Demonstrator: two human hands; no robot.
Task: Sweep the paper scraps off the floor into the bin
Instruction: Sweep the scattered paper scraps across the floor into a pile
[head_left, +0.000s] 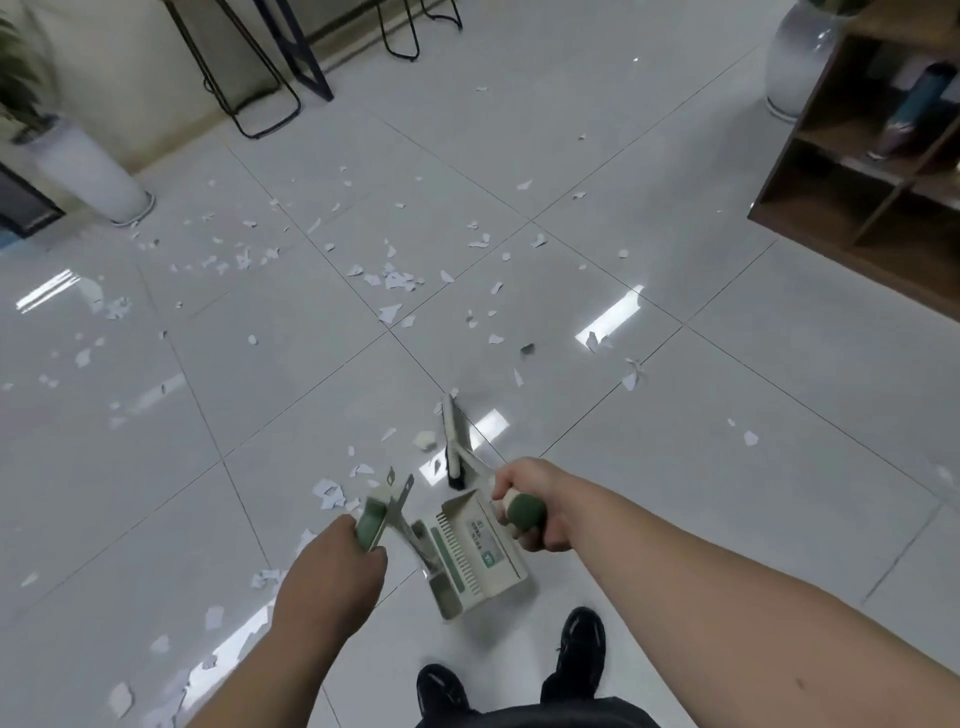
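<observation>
On the tiled floor (727, 374), white paper scraps (390, 313) lie scattered, mostly ahead and left. Broom head (453, 441) sits low, just beyond the dustpan (483, 553). Right hand (537, 512) grips the broom's green-capped handle; left hand (332, 571) grips the dustpan's handle. The hands are apart.

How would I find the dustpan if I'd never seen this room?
Look at the glossy grey tiled floor and find the two black shoes at the bottom. Just ahead of them, between the person's left hand and right hand, sits the cream plastic dustpan. Unlike the slim white broom beside it, it is boxy, with comb teeth and a green stripe.
</observation>
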